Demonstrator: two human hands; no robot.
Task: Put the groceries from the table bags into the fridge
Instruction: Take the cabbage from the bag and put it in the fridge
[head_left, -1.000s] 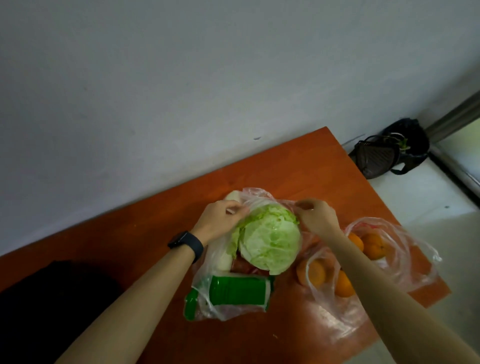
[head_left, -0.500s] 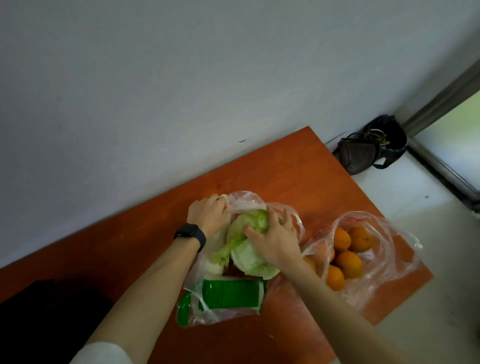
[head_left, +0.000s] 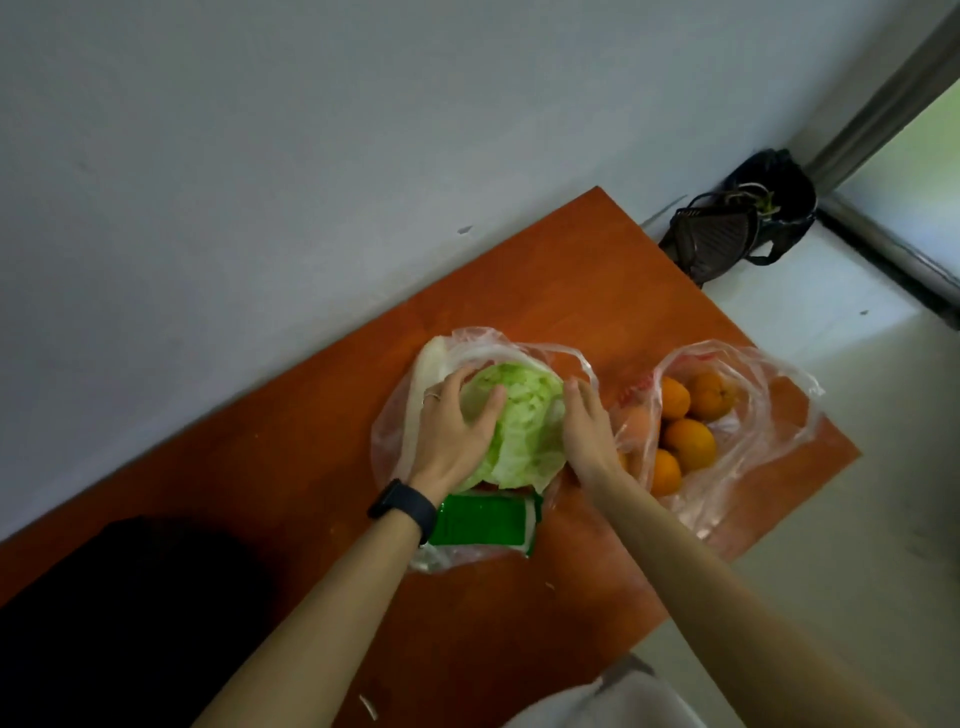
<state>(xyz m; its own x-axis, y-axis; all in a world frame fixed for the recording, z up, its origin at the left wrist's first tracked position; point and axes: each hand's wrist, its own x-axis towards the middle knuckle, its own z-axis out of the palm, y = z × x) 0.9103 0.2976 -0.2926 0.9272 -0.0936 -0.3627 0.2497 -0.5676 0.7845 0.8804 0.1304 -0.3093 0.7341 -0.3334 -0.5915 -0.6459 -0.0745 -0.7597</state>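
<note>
Unpacking at the worktop (head_left: 571, 291): I have both grips on the cabbage (head_left: 524, 415), which sits in the mouth of a clear bag (head_left: 395, 431), just above a green packet (head_left: 483, 519). My left grip (head_left: 452, 436) curves fingers and thumb over the leaves. My right grip (head_left: 589, 431) lies straight-fingered against the far flank, clasping nothing. I judge the head is about to be lifted out, which calls for a firm two-sided raise clear of the plastic. It looks pale green, crinkled and round.
</note>
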